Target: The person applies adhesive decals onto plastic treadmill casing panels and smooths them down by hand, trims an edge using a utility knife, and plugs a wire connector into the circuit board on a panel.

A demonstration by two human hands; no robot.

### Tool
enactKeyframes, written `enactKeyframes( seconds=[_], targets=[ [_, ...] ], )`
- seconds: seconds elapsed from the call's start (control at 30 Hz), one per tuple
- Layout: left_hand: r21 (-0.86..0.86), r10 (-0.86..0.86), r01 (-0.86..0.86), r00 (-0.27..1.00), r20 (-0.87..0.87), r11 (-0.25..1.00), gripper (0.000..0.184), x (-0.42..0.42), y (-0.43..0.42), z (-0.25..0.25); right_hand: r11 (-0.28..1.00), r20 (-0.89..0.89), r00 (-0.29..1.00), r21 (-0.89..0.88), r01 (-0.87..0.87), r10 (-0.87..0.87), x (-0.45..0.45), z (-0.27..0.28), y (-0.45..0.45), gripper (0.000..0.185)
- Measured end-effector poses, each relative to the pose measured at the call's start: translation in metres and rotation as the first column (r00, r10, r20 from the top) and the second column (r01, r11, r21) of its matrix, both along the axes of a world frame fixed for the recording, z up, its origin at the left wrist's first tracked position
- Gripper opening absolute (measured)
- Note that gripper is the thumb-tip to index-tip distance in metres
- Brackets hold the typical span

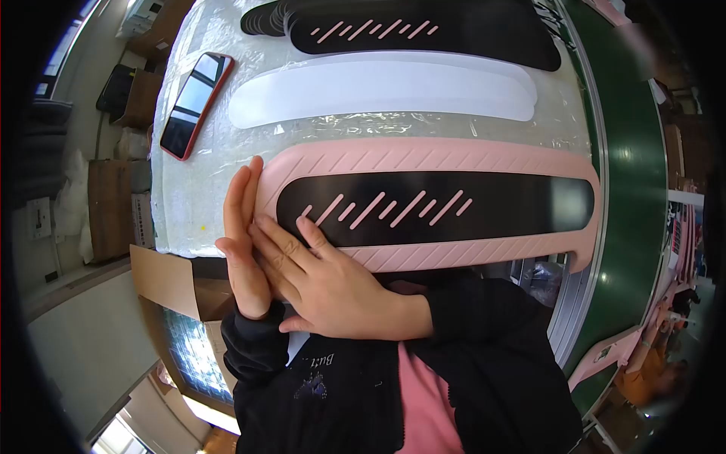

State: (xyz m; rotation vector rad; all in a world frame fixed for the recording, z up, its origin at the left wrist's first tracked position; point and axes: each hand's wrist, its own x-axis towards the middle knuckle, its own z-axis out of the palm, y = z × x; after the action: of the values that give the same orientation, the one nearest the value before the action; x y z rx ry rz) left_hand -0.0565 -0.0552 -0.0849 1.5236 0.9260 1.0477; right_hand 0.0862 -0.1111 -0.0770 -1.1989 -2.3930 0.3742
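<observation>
A long pink plastic panel (pixel 454 257) with slanted grooves lies across the wrapped table in front of me. A black adhesive-looking sheet (pixel 522 208) with slanted pink slots covers its middle. My left hand (pixel 246 242) is upright at the panel's left end, its fingers stretched along the edge and nothing visible in it. Crossing my body, my right hand (pixel 325 284) rests with fingers extended over the panel's lower left corner, near the black sheet's left end. Its fingertips come close to my left hand; part of the panel's corner is hidden beneath it.
Above the panel lie white rounded sheets (pixel 378 94) and a stack of black slotted sheets (pixel 469 38). A phone (pixel 197 106) rests at the table's upper left. An open cardboard box (pixel 170 284) stands lower left. A green conveyor belt (pixel 631 189) runs along the right.
</observation>
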Motion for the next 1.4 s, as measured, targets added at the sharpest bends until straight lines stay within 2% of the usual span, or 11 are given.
enactKeyframes(
  seconds=[0.23,0.47,0.83,0.9,0.97,1.2,1.23,1.27,1.3,1.33,1.4],
  targets=[
    [0.051,0.016,-0.001,0.958,-0.286,0.999,0.078,0.000,-0.007,0.021,0.933,0.093,0.930,0.093,0.346,-0.355,0.132,0.020,-0.075,0.053],
    [0.457,0.252,0.399,0.468,-0.847,0.795,0.059,0.069,-0.068,0.038,0.074,-0.210,0.097,0.116,0.990,-0.973,0.235,0.015,-0.220,0.038],
    [0.860,0.727,0.500,0.555,-0.405,0.097,0.032,0.079,-0.005,0.075,0.142,-0.406,0.268,0.313,0.939,-0.874,0.257,0.005,-0.309,0.030],
    [0.724,0.551,0.368,0.476,-0.686,0.584,0.034,0.145,0.024,0.103,0.080,-0.407,0.232,0.356,0.931,-0.883,0.260,0.007,-0.331,0.029],
    [0.783,0.254,0.433,0.778,-0.575,0.446,0.032,0.220,0.062,0.101,0.032,-0.419,0.199,0.374,0.927,-0.886,0.266,0.004,-0.351,0.029],
    [0.147,-0.511,0.779,0.528,-0.679,0.610,0.040,0.561,0.090,0.012,-0.623,-0.057,-0.674,0.446,0.643,-0.736,0.258,-0.002,-0.458,0.047],
    [0.732,-0.420,0.675,0.639,-0.645,-0.098,0.045,0.627,0.129,-0.050,-0.654,0.002,-0.746,0.478,0.586,-0.666,0.255,-0.005,-0.469,0.050],
    [0.616,-0.351,0.770,0.630,-0.693,0.166,0.040,0.665,0.095,-0.063,-0.670,0.056,-0.779,0.476,0.570,-0.624,0.251,-0.014,-0.484,0.051],
    [0.721,-0.160,0.641,0.708,-0.688,-0.263,0.030,0.713,0.098,-0.091,-0.690,0.103,-0.813,0.476,0.546,-0.573,0.246,-0.023,-0.495,0.053],
    [0.741,-0.161,0.615,0.730,-0.664,-0.268,0.030,0.751,0.095,-0.120,-0.694,0.074,-0.819,0.491,0.527,-0.570,0.242,-0.027,-0.502,0.053],
    [0.521,0.055,0.777,0.538,-0.841,0.354,0.016,0.811,0.075,-0.152,-0.712,0.105,-0.823,0.449,0.540,-0.558,0.238,-0.032,-0.513,0.044]
  ],
)
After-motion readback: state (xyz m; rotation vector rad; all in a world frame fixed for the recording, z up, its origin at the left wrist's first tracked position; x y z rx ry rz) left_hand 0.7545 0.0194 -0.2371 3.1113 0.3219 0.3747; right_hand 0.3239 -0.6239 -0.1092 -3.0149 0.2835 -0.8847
